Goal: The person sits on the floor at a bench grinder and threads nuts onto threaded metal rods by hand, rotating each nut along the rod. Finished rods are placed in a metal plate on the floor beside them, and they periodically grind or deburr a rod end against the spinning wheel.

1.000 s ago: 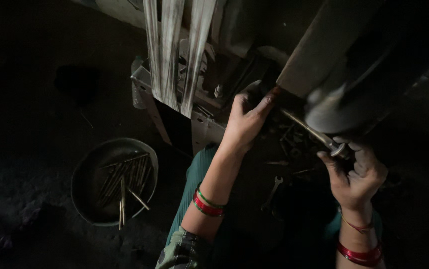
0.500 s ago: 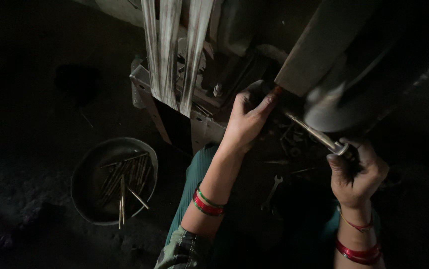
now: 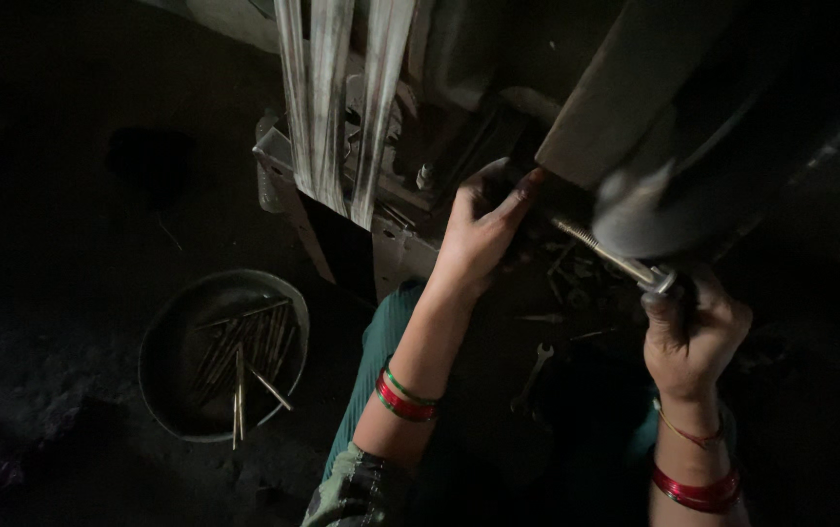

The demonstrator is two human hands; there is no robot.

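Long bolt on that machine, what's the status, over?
Right hand gripping the head end of the long bolt. Left hand braced on the machine at its far end. Loose spanner below, nothing blocking.

A round pan (image 3: 171,342) sits at lower left with thin rods (image 3: 244,356) lying in it. Hanging strips (image 3: 332,98) occupy the upper centre. Right of them the left hand (image 3: 479,234) reaches a machine; a threaded rod (image 3: 600,252) runs down-right to the right hand (image 3: 693,332). A wrench (image 3: 534,373) lies between the forearms.
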